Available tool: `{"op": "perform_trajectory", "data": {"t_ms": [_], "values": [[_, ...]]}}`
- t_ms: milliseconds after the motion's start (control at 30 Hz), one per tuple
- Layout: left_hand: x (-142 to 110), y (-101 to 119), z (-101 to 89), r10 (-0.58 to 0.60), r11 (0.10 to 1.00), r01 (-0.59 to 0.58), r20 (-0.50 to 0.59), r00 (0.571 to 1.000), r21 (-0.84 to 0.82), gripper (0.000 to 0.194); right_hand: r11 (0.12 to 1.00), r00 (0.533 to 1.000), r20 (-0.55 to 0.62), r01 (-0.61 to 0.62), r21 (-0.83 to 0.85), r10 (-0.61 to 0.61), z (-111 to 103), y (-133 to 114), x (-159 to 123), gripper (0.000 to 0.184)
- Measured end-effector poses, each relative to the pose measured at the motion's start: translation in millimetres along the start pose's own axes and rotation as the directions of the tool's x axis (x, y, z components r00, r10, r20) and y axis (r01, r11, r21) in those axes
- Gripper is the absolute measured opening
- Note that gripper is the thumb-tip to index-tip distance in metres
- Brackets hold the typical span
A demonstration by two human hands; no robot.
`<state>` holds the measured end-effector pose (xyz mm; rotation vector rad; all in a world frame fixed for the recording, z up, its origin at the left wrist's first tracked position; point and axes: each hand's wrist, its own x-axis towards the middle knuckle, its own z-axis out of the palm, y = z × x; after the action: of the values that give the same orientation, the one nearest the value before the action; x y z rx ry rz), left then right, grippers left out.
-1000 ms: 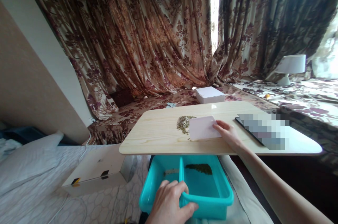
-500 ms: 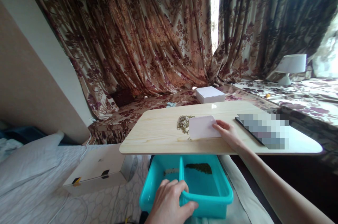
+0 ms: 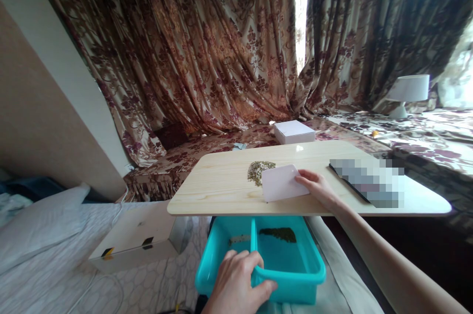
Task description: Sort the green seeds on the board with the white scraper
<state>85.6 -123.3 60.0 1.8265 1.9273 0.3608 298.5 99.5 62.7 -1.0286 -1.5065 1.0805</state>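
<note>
My right hand (image 3: 314, 185) pinches the right edge of a flat white card (image 3: 281, 185), which is tilted over the wooden table top (image 3: 207, 186). Just behind the card's left end lies a pile of mixed green and white grains (image 3: 258, 172), partly covered by it. Below the table's front edge stands a turquoise two-compartment bin (image 3: 320, 274). My left hand (image 3: 242, 277) is closed on its near rim, at the divider. Dark green grains (image 3: 279, 234) lie in the right compartment, and a few pale grains (image 3: 240, 239) in the left.
A dark-edged flat thing (image 3: 364, 183), mostly blurred out, lies on the table's right side. Behind the table is a white box (image 3: 294, 131). Another white box (image 3: 136, 235) rests on the bed at left. A lamp (image 3: 408, 89) stands at far right.
My right hand has drawn the white card slightly toward the table's front edge and tilted it, its left end lower. My left hand stays on the bin.
</note>
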Motion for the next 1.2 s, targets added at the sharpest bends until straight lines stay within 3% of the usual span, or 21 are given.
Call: {"op": "perform_trajectory", "data": {"t_ms": [167,367,600,900,1200], "values": [[1,-1,0.3,0.003,1.0,-0.003,0.005,1.0,0.0,0.018,0.999,0.996,0.077,-0.048,0.021,0.047,-2,-3,-2,0.026],[2,-1,1.3,0.006,1.0,-0.006,0.004,1.0,-0.008,0.018,0.995,0.996,-0.081,-0.022,0.096,0.029,-1,3,1,0.032],[1,-1,1.2,0.006,1.0,-0.006,0.01,1.0,-0.004,0.019,0.997,0.995,-0.097,0.014,0.079,-0.006,1,9,5,0.041],[1,-2,1.8,0.004,1.0,-0.004,0.01,1.0,-0.017,0.019,0.998,1.0,0.012,0.017,0.058,-0.018,-1,7,3,0.045],[1,-2,0.9,0.007,1.0,-0.007,0.0,1.0,-0.027,0.019,0.998,0.993,0.115,-0.043,0.04,0.038,-1,-2,-2,0.033]]}}
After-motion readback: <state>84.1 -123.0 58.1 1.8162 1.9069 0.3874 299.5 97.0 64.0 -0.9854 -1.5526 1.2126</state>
